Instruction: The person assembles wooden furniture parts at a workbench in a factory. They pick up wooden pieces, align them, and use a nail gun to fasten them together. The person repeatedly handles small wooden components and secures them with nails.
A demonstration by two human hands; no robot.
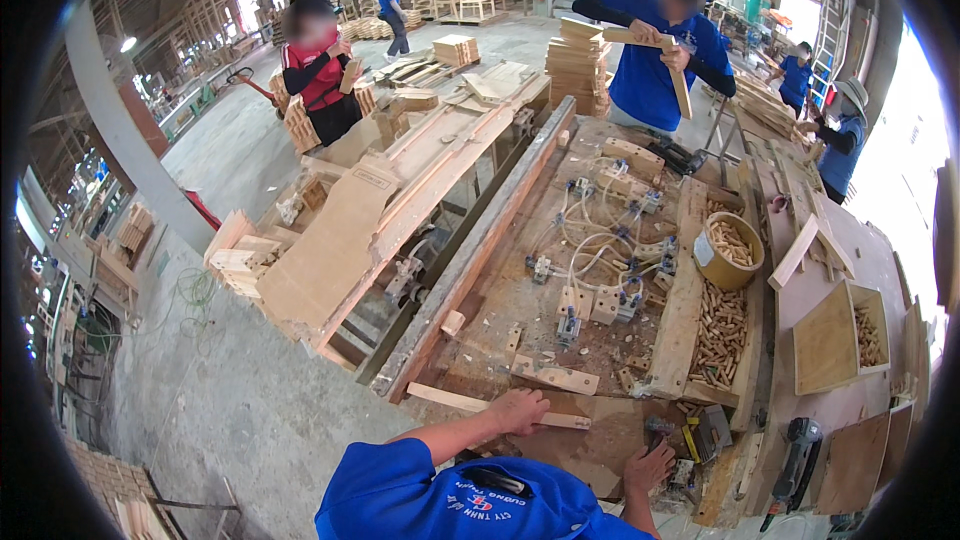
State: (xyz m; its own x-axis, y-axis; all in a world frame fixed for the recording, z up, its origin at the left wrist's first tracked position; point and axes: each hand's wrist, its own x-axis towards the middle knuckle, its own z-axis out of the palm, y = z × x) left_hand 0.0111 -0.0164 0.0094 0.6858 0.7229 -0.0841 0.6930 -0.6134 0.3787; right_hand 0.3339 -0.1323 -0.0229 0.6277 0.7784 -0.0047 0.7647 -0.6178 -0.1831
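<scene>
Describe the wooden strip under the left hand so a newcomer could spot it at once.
Start at the cluttered workbench with the hoses and clamps. At its near edge, close to the blue cap, the left hand presses on a long, pale wooden slat lying almost flat across the bench edge. Unlike the short blocks and the heap of dowels to the right, it is thin, plain and much longer.

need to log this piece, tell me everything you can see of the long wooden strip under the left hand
The wooden strip is a pale, thin, flat slat of bare light wood, straight-edged. It lies flat and slightly slanted along the near edge of the workbench, its left end jutting past the bench corner over the floor. The left hand presses on top of it near its right end; the right hand is apart from it.
</scene>
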